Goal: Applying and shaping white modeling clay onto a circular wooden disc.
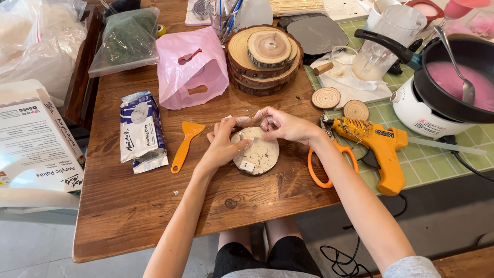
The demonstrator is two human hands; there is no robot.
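Observation:
A round wooden slice (259, 154) covered with pale clay lies on the brown wooden table (134, 206), with a small white block (247, 166) on its near edge. My left hand (222, 144) rests on the slice's left rim with its thumb on the clay. At the slice's top edge, my right hand (282, 124) pinches a small lump of clay (243, 121) between its fingertips.
An orange scraper (185, 143) and a blue-white clay packet (141, 131) lie to the left. Orange scissors (326, 160) and a yellow glue gun (375, 149) lie to the right. Behind are stacked wood slices (263, 56), a pink bag (191, 68) and a pot (453, 82) of pink liquid.

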